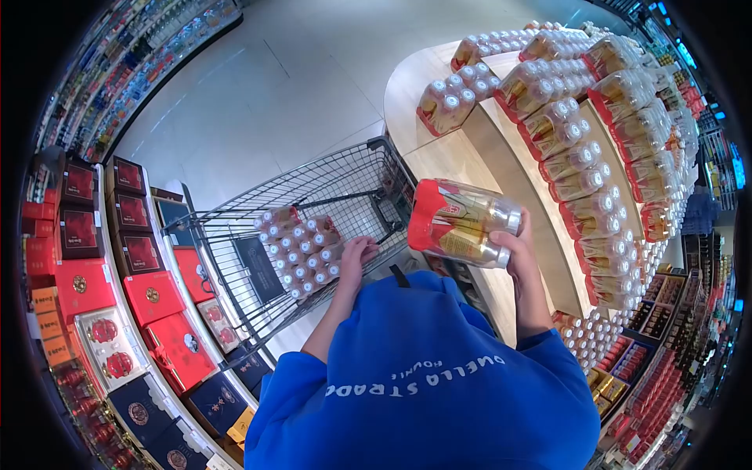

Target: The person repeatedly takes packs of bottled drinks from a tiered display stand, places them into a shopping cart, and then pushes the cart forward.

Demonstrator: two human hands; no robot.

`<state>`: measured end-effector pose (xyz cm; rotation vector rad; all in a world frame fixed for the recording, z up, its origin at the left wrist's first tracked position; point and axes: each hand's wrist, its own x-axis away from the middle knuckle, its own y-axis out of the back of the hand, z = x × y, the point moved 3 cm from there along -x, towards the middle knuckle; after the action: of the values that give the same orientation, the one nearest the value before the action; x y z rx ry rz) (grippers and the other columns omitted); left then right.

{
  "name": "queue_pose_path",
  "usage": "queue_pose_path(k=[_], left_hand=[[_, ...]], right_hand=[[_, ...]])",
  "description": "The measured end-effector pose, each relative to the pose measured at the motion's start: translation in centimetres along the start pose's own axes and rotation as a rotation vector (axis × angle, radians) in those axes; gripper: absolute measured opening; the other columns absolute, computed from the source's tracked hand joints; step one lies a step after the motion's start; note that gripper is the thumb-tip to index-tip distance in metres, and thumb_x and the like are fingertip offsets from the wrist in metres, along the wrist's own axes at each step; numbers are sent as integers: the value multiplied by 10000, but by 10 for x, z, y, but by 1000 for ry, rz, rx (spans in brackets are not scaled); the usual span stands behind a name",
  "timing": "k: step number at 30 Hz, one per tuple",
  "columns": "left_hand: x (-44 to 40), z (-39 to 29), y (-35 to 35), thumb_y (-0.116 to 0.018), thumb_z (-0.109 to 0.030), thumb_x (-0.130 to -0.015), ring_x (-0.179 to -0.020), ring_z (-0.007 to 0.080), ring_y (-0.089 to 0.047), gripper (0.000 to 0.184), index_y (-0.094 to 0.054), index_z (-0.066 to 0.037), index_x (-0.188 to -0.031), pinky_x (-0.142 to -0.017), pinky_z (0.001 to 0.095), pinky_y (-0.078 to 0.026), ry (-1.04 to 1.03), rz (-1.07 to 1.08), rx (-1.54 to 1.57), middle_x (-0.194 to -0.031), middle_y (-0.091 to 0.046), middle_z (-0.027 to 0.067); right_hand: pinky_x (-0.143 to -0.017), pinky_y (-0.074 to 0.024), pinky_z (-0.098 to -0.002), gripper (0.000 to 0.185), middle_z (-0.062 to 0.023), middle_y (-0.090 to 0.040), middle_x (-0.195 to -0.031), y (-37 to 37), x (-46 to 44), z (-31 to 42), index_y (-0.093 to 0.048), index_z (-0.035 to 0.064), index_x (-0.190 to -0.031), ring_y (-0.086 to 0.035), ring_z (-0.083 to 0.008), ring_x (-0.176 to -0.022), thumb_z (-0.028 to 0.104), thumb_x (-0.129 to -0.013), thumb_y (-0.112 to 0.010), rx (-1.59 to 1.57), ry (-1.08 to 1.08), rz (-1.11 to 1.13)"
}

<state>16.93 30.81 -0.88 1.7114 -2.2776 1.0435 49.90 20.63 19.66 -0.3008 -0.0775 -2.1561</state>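
Close in front of the blue top (423, 392), the right hand (515, 244) curls round the capped end of a wrapped bottle pack (462, 219), thumb pressed on it, while the left hand (358, 255), farther from the pack, is loosely spread with nothing visible in its grasp. The pack is held up tipped on its side between the two hands, long axis roughly crosswise, red base toward the left. Beyond the left hand, the wire cart (381, 144) carries bottles (301, 254); whether that hand touches its rim I cannot tell.
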Motion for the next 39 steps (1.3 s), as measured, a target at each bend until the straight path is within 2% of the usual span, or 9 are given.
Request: queue_pose_path(k=[3,6,14,19,22,25,28,32,39], left_hand=[[14,-48,-64,-439,-394,-1101,-1129,246,-690,466,-564,-8,-1331,-974,378,-561,266,232,505,-1244,-669,154],[46,-95,-113,-429,-380,-1105,-1197,268,-669,469,-540,-19,-1383,-1033,424,-547,254,482,762,-1316,-660,162],[45,-46,-67,-425,-320,-1110,-1191,269,-672,413,-544,-50,-1400,-1029,447,-562,162,246,679,-1331,-663,124],[46,-61,-71,-437,-350,-1108,-1198,291,-666,443,-532,-46,-1416,-1042,454,-553,144,300,759,-1352,-647,141],[68,-93,-81,-435,-360,-1109,-1216,292,-655,477,-503,-36,-1453,-1078,470,-532,-320,255,305,-1386,-621,160],[74,-79,-58,-471,-357,-1095,-1219,270,-652,507,-464,-31,-1484,-1042,417,-559,-104,528,784,-1411,-598,162],[82,-66,-44,-500,-369,-1081,-1216,266,-653,522,-468,-31,-1477,-1024,404,-569,146,468,769,-1404,-600,159],[90,-41,-55,-536,-401,-1063,-1207,267,-657,548,-480,-27,-1458,-1014,406,-574,104,215,606,-1386,-607,160],[104,-41,-53,-599,-456,-1030,-1190,267,-664,597,-501,-20,-1426,-997,409,-583,-86,-27,266,-1355,-619,161]], right_hand=[[-994,-548,-419,889,-176,-616,-1256,-19,17,-15,-428,9,-1458,-637,-300,-1141,204,-678,-806,-339,-154,183],[-1049,-522,-422,888,-179,-608,-1310,-52,26,-24,-424,-5,-1475,-620,-303,-1204,214,-703,-804,-404,-203,277],[-1070,-516,-415,848,-192,-559,-1381,-88,37,-61,-364,28,-1511,-591,-295,-1266,200,-784,-767,-397,-448,278],[-1106,-466,-435,1008,-161,-492,-1411,-97,42,-20,-273,87,-1515,-510,-299,-1340,166,-697,-858,-256,-223,418],[-1139,-420,-448,1280,-143,-462,-1433,-108,49,28,-195,104,-1536,-489,-292,-1353,220,-541,-992,-111,66,546],[-1121,-433,-478,1255,-183,-499,-1432,-97,45,36,-254,77,-1525,-527,-341,-1333,288,-518,-972,38,386,750],[-1103,-444,-507,1173,-222,-533,-1410,-105,31,65,-353,44,-1480,-551,-413,-1301,289,-499,-947,435,883,918],[-1100,-441,-523,1102,-262,-531,-1411,-99,32,36,-412,22,-1431,-528,-476,-1314,279,-492,-929,500,519,943],[-1236,-243,-521,1689,-316,-193,-1650,-90,20,33,-8,25,-1640,-229,-457,-1539,578,-400,-1013,368,622,1023]])
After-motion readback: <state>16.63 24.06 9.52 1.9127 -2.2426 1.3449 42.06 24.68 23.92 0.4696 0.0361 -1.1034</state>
